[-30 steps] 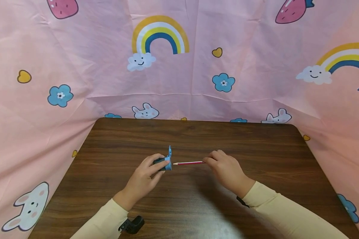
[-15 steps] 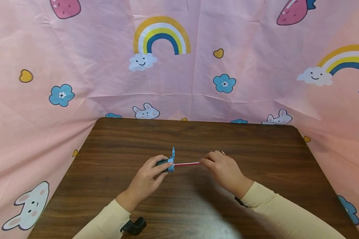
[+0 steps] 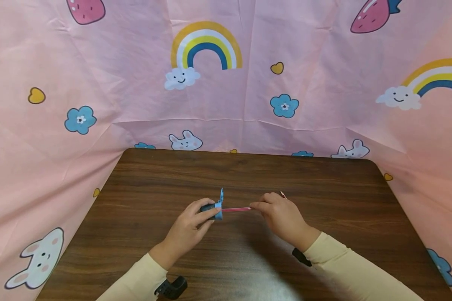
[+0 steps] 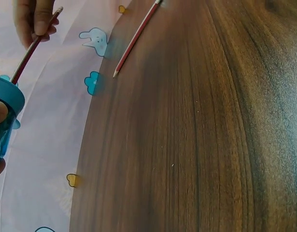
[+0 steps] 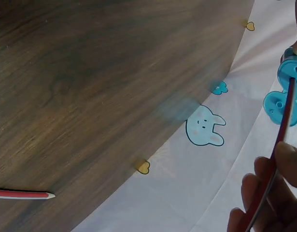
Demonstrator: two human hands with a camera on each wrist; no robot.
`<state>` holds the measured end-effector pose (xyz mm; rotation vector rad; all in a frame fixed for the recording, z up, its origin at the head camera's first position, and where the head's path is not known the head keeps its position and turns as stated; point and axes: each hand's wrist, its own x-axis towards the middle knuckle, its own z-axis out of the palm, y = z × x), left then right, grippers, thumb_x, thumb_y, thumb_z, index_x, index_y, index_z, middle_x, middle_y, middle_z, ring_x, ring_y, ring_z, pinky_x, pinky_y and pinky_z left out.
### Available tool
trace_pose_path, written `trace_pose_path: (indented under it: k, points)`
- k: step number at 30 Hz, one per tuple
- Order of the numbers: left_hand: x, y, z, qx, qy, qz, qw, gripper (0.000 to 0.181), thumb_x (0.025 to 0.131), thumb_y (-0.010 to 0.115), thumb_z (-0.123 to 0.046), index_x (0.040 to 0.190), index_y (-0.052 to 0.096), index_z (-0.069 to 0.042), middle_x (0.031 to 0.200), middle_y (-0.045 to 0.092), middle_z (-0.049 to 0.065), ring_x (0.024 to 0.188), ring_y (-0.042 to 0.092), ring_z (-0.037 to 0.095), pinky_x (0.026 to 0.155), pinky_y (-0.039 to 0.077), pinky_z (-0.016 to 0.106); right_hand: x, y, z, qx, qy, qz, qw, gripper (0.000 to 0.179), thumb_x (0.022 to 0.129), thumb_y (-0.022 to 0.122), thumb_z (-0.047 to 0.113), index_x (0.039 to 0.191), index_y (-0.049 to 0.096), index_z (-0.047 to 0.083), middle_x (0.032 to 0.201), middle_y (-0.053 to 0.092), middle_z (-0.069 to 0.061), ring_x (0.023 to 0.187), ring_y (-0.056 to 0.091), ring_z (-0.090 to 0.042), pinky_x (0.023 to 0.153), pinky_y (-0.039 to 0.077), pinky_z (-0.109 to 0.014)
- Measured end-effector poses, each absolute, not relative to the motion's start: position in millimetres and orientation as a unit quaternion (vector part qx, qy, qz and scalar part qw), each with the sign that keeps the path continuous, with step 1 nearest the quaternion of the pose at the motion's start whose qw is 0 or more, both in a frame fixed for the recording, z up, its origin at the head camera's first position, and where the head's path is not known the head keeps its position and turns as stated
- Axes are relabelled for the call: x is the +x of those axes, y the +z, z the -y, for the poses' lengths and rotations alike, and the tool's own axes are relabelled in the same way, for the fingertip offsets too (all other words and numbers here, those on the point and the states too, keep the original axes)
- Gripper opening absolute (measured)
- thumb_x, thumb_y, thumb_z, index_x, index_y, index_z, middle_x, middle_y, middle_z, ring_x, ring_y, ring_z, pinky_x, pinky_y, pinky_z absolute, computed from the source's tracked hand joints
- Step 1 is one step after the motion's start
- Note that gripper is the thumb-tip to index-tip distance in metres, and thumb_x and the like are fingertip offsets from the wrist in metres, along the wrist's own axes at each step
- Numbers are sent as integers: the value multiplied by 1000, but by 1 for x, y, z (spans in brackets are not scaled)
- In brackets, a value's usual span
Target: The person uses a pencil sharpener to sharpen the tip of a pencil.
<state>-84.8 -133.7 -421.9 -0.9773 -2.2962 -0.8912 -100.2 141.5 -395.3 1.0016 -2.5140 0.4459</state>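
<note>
My left hand grips a small blue pencil sharpener with a dark body, held sideways. Its round lid is flipped up on a hinge. From the right, my right hand pinches a red pencil between thumb and fingers. The pencil's point is hidden inside the sharpener's hole, and its shaft runs straight between the two hands. In the left wrist view, the pencil's back end sticks out past the right fingers.
A second red-and-white pencil lies on the dark wooden table; in the head view the right hand mostly covers it. A pink patterned cloth hangs behind and along both sides of the table.
The red pencil's point, bare and just outside the sharpener a second ago, has entered the hole. My left hand has shifted slightly right with the sharpener, and the gap between the hands has narrowed.
</note>
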Motion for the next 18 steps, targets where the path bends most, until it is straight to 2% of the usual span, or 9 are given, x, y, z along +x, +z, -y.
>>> trace_pose_path:
  k: [6,14,18]
  points:
    - [-82,-421,135,-347,-339,841,239,41,72,79,9,109,74,-6,117,60,13,105,60,28,80,57,39,-101,-397,-141,361,170,888,227,22,78,80,9,99,76,14,87,64,5,76,59,-11,58,50,-25]
    - [-80,-418,136,-328,-366,839,235,42,71,79,11,110,73,-3,119,58,16,105,60,29,76,59,37,-104,-399,-148,409,144,849,303,29,77,76,1,104,74,11,92,63,-1,79,58,-16,64,52,-31]
    - [-79,-417,135,-326,-380,833,236,44,69,80,12,110,73,-3,119,58,16,104,61,28,73,59,35,-105,-397,-149,425,127,830,340,15,93,61,5,102,73,9,90,62,-3,78,59,-17,61,52,-31]
